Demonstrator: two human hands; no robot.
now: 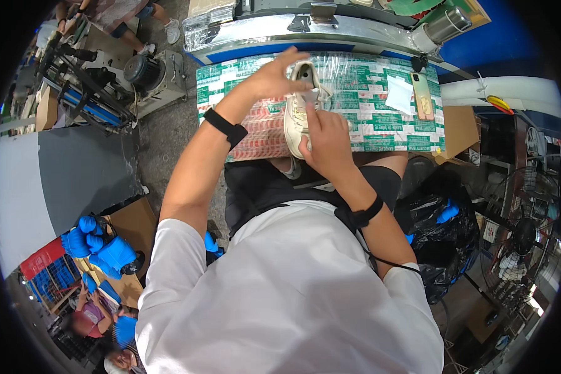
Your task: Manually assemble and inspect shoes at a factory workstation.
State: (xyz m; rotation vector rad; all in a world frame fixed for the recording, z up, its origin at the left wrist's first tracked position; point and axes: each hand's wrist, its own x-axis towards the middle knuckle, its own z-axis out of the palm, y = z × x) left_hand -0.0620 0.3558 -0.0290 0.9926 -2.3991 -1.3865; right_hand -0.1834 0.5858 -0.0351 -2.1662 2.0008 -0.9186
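Observation:
A cream-white lace-up shoe lies on the table in front of me, its opening at the far end and its toe toward me. My left hand is over the far left of the shoe, by its opening, fingers apart and holding nothing that I can see. My right hand grips the shoe from its near right side. Its thumb is near the toe and its index finger reaches up along the laces toward the tongue. The fingers partly cover the laces and the shoe's right side.
The table is covered in green, white and red printed tape. On its right lie a white paper packet and a phone. A metal-edged machine borders the far side. Black bags and a fan stand at right.

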